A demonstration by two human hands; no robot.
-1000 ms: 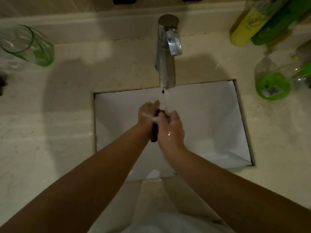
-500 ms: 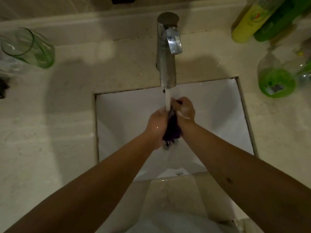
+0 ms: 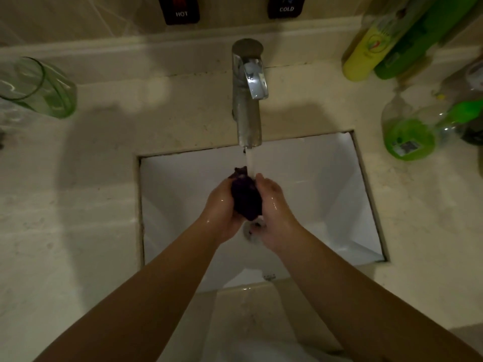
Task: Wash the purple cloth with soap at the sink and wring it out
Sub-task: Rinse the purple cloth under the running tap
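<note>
A bunched, wet purple cloth (image 3: 245,195) sits between my two hands over the white sink basin (image 3: 326,184). My left hand (image 3: 222,205) cups it from the left and my right hand (image 3: 274,202) grips it from the right. Water runs from the chrome faucet (image 3: 248,100) in a thin stream onto the top of the cloth beside my right fingertips. The drain (image 3: 252,229) shows just below the cloth.
A green glass (image 3: 39,87) lies tilted on the counter at far left. Yellow and green bottles (image 3: 371,48) and a clear bottle of green liquid (image 3: 407,131) stand at right. Hot and cold labels (image 3: 180,11) are on the back wall.
My hands have shifted against each other around the cloth, the right hand dropping back level with the left. More of the bunched cloth now shows between them under the stream.
</note>
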